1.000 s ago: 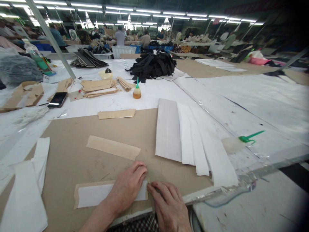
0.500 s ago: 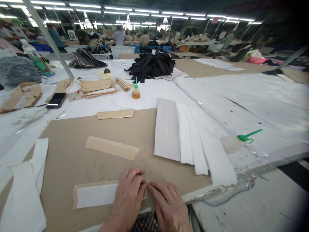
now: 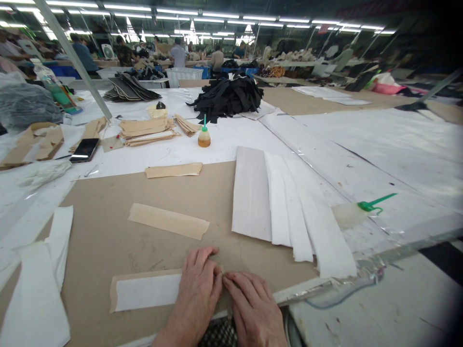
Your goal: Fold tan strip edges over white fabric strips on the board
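Observation:
A beige strip with a white piece laid on it (image 3: 148, 292) lies along the front of the brown board (image 3: 101, 231). My left hand (image 3: 198, 284) rests over its right part, fingers bent and thumb and forefinger pinched at the end edge. Fingertip to fingertip with it, my right hand (image 3: 253, 303) has curled fingers pressed at the same end. Both hands cover that end, so the edge between them is mostly hidden. Beyond them lie a beige strip (image 3: 168, 221) and a narrower folded beige strip (image 3: 174, 170).
White strips (image 3: 292, 212) fan out at right, beside a bottle with a green nozzle (image 3: 369, 206). More white strips (image 3: 39, 289) lie left. Farther back are stacked beige strips (image 3: 146, 130), a small glue bottle (image 3: 204, 137), a phone (image 3: 85, 149) and a black strip pile (image 3: 229, 99).
My left hand has shifted slightly right along the strip, covering more of its right end. My right hand stays almost in place.

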{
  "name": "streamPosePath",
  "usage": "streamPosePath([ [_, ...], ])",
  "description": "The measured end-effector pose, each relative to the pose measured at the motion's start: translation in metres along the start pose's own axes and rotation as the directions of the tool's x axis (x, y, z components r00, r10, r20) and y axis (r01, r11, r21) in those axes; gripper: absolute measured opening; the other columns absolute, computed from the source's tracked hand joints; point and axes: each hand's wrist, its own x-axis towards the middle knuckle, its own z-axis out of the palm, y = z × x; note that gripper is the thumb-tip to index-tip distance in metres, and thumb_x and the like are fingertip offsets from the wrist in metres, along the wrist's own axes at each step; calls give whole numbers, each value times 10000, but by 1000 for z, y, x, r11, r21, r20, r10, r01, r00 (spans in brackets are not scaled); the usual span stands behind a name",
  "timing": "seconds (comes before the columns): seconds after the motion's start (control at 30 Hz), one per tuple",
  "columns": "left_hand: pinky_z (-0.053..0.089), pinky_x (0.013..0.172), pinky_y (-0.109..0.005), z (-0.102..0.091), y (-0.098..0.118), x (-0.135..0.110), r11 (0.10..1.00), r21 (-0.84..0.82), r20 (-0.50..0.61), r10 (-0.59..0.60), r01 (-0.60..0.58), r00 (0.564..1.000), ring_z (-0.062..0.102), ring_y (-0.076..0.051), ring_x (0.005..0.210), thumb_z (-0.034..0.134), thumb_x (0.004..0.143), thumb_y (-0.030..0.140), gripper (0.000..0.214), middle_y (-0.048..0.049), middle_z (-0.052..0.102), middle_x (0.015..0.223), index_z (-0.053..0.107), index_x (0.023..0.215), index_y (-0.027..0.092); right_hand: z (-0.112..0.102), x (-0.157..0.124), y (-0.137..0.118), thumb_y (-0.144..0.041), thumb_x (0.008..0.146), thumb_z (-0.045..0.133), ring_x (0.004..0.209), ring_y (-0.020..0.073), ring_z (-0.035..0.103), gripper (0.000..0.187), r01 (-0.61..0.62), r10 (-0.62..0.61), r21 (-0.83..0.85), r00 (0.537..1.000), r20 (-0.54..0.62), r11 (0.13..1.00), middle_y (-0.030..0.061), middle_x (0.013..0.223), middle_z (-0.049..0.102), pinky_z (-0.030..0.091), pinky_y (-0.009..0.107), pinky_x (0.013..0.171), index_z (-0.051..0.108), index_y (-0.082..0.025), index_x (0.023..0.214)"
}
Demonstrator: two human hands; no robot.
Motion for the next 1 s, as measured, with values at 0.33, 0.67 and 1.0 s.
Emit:
streamPosePath([
  [0.33,502,1013,-505,-5,0,0,995,-72,-9,-65,64,998,496,-275,1265,595,901,85,126,-102,547,1352,573,862,203,-1,2,0,-72,894,441,987,225,622,380,22,-22,-21,1000,-8,1000,51,1082,740,481,354,867,694,-202,1147],
  [0.67,538,910,-411,-5,-25,-30,954,164,14,252,-251,968,569,-256,1052,456,968,102,269,-111,611,1153,597,1189,161,1,-5,6,-36,904,453,1044,226,606,399,-2,0,65,999,42,998,88,1146,693,507,363,892,640,-168,1230],
  [1.0,538,896,-397,-4,-24,-30,952,195,15,237,-235,971,577,-245,1026,424,991,111,256,-109,614,1137,604,1164,167,2,-8,5,-59,886,463,1059,246,613,446,-19,19,3,993,120,1000,101,1185,687,532,399,894,639,-184,1276],
])
